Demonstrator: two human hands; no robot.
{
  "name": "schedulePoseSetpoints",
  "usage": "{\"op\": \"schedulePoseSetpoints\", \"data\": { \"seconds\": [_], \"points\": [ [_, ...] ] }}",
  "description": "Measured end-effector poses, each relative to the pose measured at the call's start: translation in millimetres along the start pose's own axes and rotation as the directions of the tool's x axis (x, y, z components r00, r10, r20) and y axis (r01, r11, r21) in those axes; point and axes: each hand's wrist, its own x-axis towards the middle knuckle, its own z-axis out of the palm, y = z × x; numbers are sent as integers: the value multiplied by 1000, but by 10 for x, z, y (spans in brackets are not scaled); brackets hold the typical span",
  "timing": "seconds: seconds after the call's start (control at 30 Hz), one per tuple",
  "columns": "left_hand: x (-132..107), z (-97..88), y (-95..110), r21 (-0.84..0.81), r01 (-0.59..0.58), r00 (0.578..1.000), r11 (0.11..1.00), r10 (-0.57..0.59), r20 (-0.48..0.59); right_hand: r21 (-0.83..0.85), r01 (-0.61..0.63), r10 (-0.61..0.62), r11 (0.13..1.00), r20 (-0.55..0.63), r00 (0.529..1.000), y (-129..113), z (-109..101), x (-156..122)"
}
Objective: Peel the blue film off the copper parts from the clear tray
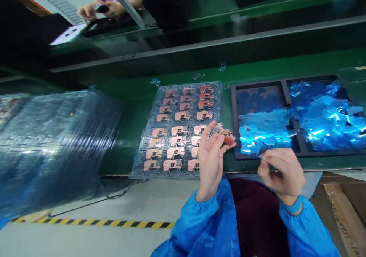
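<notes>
My left hand [211,156] holds a small copper-coloured circuit part [225,134] pinched between thumb and fingertips, just right of a clear plastic tray [148,142] filled with rows of similar copper parts [178,130]. My right hand [281,171] is closed in a pinch on a thin strip of blue film [256,155] at the near edge of a black tray [235,120]. That tray holds heaps of peeled blue film pieces [320,114]. Both arms wear blue sleeves.
A tall stack of clear trays [54,142] lies blurred at the left on the green bench [257,68]. A cardboard box [345,207] stands at the lower right. Another person's hands [98,8] work at the far side. Yellow-black floor tape [94,222] runs below.
</notes>
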Motion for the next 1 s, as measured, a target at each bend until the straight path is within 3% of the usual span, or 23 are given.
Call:
{"op": "schedulePoseSetpoints", "data": {
  "seconds": [0.13, 0.2, 0.3, 0.37, 0.43, 0.5, 0.57, 0.67, 0.8, 1.0],
  "points": [
    [34, -62, -31, 22, -60, 998, 998, 61, -20, -100, -235, 216, 967, -167, 962, 202, 100, 81],
    [34, -79, -49, 46, -55, 998, 997, 57, -36, -175, -366, 344, 914, -141, 928, 355, 166, 153],
    [18, -76, -83, 70, -54, 995, 996, 59, -78, -279, -391, 399, 877, -29, 916, 449, 228, 237],
    [-1, -56, -112, 84, -63, 991, 994, 72, -111, -176, -380, 394, 908, 49, 918, 365, 253, 250],
    [-25, -26, -139, 101, -74, 988, 992, 87, -124, 73, -440, 421, 895, 193, 887, 213, 287, 226],
    [-53, 8, -158, 116, -84, 988, 990, 98, -119, 274, -554, 460, 786, 340, 820, 79, 338, 182],
    [-78, 40, -162, 127, -100, 988, 987, 113, -104, 364, -646, 510, 671, 406, 758, 19, 392, 139],
    [-98, 79, -138, 156, -137, 984, 978, 152, -91, 433, -690, 552, 580, 414, 724, 38, 438, 103],
    [-105, 118, -90, 199, -179, 974, 964, 202, -102, 484, -697, 571, 529, 405, 714, 60, 420, 115],
    [-125, 142, -108, 212, -209, 962, 955, 240, -131, 437, -712, 584, 549, 408, 701, 7, 396, 128]
  ]
}}
